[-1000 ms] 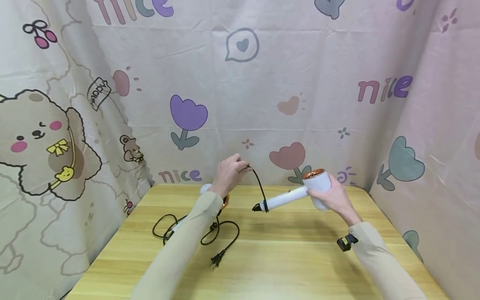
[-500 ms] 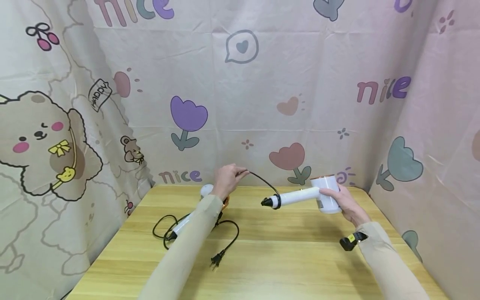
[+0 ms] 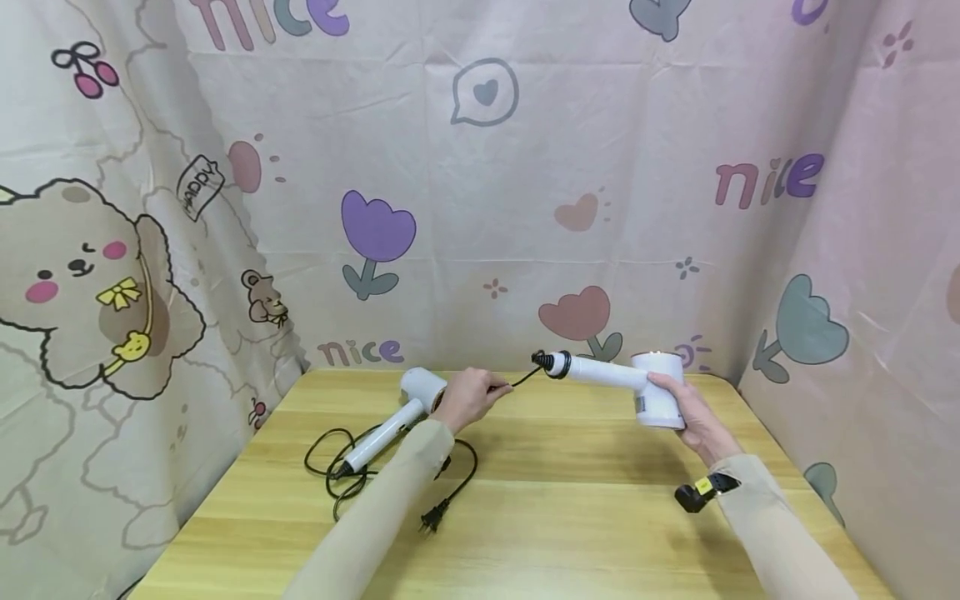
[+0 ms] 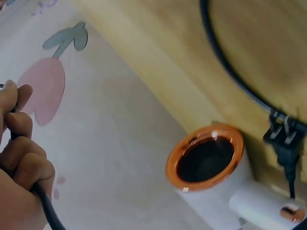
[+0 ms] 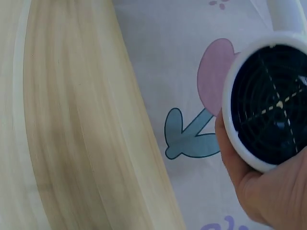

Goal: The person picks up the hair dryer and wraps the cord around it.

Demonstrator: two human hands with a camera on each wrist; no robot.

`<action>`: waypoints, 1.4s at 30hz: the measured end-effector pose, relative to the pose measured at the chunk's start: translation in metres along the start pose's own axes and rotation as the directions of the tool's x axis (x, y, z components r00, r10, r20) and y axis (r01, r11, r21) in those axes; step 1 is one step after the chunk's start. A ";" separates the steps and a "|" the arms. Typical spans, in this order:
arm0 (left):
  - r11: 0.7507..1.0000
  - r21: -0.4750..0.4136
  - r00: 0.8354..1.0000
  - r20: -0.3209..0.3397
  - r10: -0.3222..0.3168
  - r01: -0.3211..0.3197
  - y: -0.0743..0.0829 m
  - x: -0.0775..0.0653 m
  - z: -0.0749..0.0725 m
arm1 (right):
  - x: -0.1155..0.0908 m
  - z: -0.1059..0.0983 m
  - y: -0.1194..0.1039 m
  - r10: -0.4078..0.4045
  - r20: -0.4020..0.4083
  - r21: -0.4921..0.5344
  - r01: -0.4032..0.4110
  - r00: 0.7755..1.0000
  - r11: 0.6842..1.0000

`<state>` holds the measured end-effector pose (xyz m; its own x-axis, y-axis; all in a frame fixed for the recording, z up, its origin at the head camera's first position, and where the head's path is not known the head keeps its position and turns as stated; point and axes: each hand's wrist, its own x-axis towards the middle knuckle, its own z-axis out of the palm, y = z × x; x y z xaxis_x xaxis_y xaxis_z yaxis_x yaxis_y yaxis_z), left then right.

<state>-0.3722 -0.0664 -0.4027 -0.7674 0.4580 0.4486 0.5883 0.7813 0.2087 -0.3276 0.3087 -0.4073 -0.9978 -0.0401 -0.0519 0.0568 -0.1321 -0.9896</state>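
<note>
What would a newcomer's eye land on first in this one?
Probably the white hair dryer held above the table by the right hand, its black cord gripped by the left hand. Next, the second hair dryer lying among cord loops at the table's left. Behind, a printed cloth with a large bear at far left.

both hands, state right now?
Left hand: closed, holding the black cord.
Right hand: closed around the head of the raised white hair dryer.
</note>
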 end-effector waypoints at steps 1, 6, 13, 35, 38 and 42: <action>1.000 0.001 1.000 0.005 0.024 -0.025 0.001 -0.002 0.002 | 0.000 0.001 -0.001 0.006 -0.017 0.015 -0.005 1.000 1.000; 0.993 0.030 0.993 0.027 0.114 -0.115 0.008 -0.008 0.011 | 0.001 0.007 -0.004 0.033 -0.116 0.072 -0.025 0.993 0.997; 0.967 0.122 0.975 0.016 0.222 -0.223 0.027 -0.006 0.013 | 0.001 0.024 -0.011 0.092 -0.212 0.168 -0.056 0.973 0.984; 0.894 0.333 0.950 0.025 0.311 -0.301 0.049 0.004 -0.034 | 0.001 0.035 -0.015 -0.355 -0.373 -0.584 0.081 0.857 0.808; 0.878 0.359 0.942 0.015 0.335 -0.317 0.045 0.006 -0.039 | 0.000 0.033 -0.020 -0.438 -0.313 -0.688 0.116 0.843 0.716; 0.891 0.347 0.943 -0.050 0.329 -0.293 0.039 0.010 -0.048 | 0.000 0.032 -0.028 -0.483 -0.221 -0.769 0.153 0.847 0.621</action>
<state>-0.3446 -0.0515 -0.3489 -0.5171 0.6681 0.5350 0.6603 0.7091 -0.2473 -0.3285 0.2810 -0.3751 -0.8800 0.2492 0.4044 -0.1428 0.6732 -0.7255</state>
